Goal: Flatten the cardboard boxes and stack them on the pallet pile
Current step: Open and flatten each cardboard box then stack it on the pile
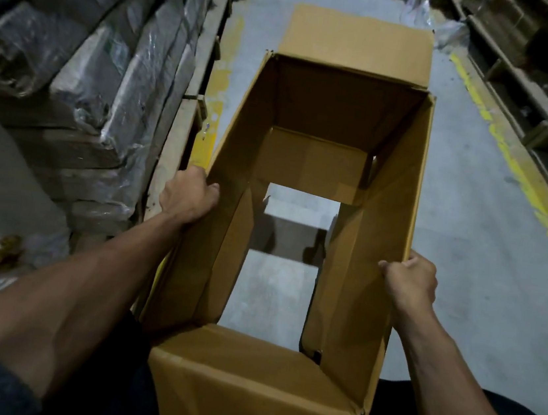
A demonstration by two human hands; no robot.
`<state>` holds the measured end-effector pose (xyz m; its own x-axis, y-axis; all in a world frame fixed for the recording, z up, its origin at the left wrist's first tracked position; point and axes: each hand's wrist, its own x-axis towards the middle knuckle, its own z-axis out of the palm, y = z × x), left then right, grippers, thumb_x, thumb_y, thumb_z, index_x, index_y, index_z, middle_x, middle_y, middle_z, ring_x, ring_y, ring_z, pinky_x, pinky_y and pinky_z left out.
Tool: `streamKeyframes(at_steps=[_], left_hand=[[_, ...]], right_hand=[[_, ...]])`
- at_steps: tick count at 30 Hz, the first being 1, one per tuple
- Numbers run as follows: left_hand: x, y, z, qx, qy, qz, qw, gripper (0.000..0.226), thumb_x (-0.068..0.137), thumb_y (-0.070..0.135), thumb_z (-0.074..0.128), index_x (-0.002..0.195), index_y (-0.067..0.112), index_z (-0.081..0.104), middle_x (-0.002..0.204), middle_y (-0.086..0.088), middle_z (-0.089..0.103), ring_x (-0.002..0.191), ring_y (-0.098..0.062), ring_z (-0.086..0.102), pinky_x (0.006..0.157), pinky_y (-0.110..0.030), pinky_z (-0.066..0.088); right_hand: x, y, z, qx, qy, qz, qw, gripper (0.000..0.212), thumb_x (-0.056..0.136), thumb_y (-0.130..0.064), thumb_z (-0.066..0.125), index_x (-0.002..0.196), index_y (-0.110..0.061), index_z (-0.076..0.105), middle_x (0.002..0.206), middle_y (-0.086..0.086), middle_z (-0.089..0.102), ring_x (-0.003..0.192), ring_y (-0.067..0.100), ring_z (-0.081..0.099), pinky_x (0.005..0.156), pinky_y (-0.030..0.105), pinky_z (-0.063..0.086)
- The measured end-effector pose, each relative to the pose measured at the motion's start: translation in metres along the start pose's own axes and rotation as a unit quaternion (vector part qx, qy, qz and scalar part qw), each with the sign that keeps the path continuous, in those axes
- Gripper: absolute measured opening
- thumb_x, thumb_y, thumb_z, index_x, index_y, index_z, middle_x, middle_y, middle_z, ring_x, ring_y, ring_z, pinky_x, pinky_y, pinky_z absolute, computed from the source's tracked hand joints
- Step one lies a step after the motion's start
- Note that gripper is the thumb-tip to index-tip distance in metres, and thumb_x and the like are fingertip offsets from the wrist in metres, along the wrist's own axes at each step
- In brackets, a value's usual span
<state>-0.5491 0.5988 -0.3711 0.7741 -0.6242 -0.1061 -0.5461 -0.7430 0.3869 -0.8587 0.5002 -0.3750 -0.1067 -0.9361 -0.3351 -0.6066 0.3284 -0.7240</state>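
I am holding a cardboard box (pixel 303 211) in front of me, open at both ends, so that the grey floor (pixel 473 204) is showing through its lower opening. The box is standing unflattened in the aisle, its walls forming a rectangular tube. One top flap (pixel 356 43) is folding outward at the far end; another flap (pixel 243 386) is folding toward my body at the near end. Two bottom flaps are hanging partly inward at the far and side walls of the lower opening.

My left hand (pixel 188 197) is gripping the upper edge of the left wall, the fingers curling over the rim into the box. My right hand (pixel 410 281) is gripping the upper edge of the right wall, the thumb lying inside and the remaining fingers wrapping outside. Both forearms are reaching forward from the bottom corners of the view.

To the left of the box, a pallet pile (pixel 84 80) of stacked material under clear plastic wrap is standing close beside the aisle. Yellow floor markings (pixel 509 160) are running along both sides of the aisle, worn in places. To the right, well apart from the box, wooden pallets (pixel 526 110) carrying brown stacks are lining the aisle edge. A crumpled sheet of clear plastic (pixel 424 15) is lying at the far right of the aisle.
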Motion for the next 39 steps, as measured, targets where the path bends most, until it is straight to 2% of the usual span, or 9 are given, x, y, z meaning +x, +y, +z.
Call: streamKeyframes(at_steps=[7,12,17,21,24,28,31,35,39], left_hand=[[-0.002,0.003,0.007,-0.017,0.004,-0.005,1.000,0.033,0.096,0.036,0.059,0.113,0.007,0.060,0.106,-0.015,0.064,0.102,-0.037,0.062,0.089,-0.049,0.053],[-0.025,0.011,0.021,0.007,-0.027,0.084,0.996,0.029,0.097,0.035,0.059,0.110,0.009,0.063,0.104,-0.015,0.068,0.099,-0.039,0.063,0.083,-0.043,0.052],[-0.071,0.028,0.031,0.038,-0.069,0.205,0.975,0.031,0.095,0.033,0.058,0.125,0.028,0.059,0.107,-0.011,0.071,0.101,-0.039,0.064,0.077,-0.040,0.049],[-0.111,0.043,0.032,0.075,-0.084,0.273,0.955,0.034,0.100,0.041,0.046,0.133,0.035,0.046,0.117,-0.002,0.068,0.103,-0.037,0.062,0.073,-0.039,0.041],[-0.127,0.046,0.035,0.099,-0.155,0.287,0.940,0.057,0.102,0.057,0.026,0.152,0.031,0.027,0.152,0.003,0.044,0.126,-0.028,0.053,0.091,-0.041,0.043],[-0.149,0.053,0.036,0.131,-0.225,0.348,0.901,0.101,0.081,0.080,-0.002,0.159,0.016,0.005,0.166,-0.006,0.011,0.150,-0.023,0.020,0.119,-0.037,0.018],[-0.157,0.062,0.040,0.148,-0.261,0.365,0.881,0.102,0.083,0.082,0.017,0.158,0.016,-0.006,0.167,-0.007,0.001,0.152,-0.025,0.012,0.121,-0.039,0.017],[-0.151,0.080,0.050,0.179,-0.213,0.384,0.880,0.093,0.089,0.071,0.048,0.156,0.021,0.007,0.158,-0.001,0.029,0.131,-0.028,0.048,0.093,-0.039,0.046],[-0.137,0.092,0.064,0.118,-0.197,0.356,0.906,0.076,0.087,0.055,0.062,0.149,0.033,0.024,0.130,0.001,0.060,0.109,-0.032,0.061,0.078,-0.036,0.047]], right_hand=[[0.010,0.010,-0.007,0.003,0.042,-0.015,0.999,0.008,0.099,-0.013,0.060,0.099,-0.020,0.058,0.092,0.004,0.060,0.065,0.013,0.050,0.064,0.028,0.041],[0.020,0.004,-0.008,0.040,0.078,0.030,0.996,0.005,0.098,-0.015,0.060,0.097,-0.020,0.059,0.095,0.003,0.060,0.071,0.019,0.053,0.074,0.034,0.045],[0.030,-0.002,-0.026,0.118,0.133,0.089,0.980,0.012,0.096,-0.013,0.055,0.086,-0.020,0.056,0.094,0.006,0.064,0.083,0.028,0.062,0.080,0.040,0.054],[0.033,0.000,-0.039,0.203,0.165,0.119,0.958,0.014,0.091,-0.007,0.051,0.087,-0.018,0.058,0.085,0.005,0.063,0.079,0.027,0.065,0.067,0.035,0.053],[0.027,-0.002,-0.043,0.279,0.167,0.126,0.937,0.019,0.092,0.003,0.045,0.098,-0.011,0.057,0.080,0.001,0.056,0.072,0.019,0.060,0.056,0.024,0.046],[0.022,-0.008,-0.047,0.324,0.154,0.126,0.925,0.026,0.089,0.005,0.045,0.109,-0.004,0.057,0.089,0.002,0.060,0.086,0.023,0.063,0.080,0.028,0.053],[0.022,-0.010,-0.046,0.331,0.144,0.126,0.924,0.028,0.089,0.005,0.043,0.113,-0.005,0.053,0.096,0.006,0.057,0.093,0.026,0.059,0.087,0.034,0.053],[0.023,-0.007,-0.045,0.329,0.112,0.119,0.930,0.025,0.085,0.007,0.044,0.106,-0.001,0.056,0.080,0.004,0.057,0.084,0.027,0.063,0.075,0.038,0.057],[0.030,-0.010,-0.041,0.330,0.087,0.116,0.933,0.018,0.084,0.007,0.048,0.094,-0.002,0.059,0.081,0.009,0.060,0.079,0.028,0.066,0.073,0.045,0.061]])
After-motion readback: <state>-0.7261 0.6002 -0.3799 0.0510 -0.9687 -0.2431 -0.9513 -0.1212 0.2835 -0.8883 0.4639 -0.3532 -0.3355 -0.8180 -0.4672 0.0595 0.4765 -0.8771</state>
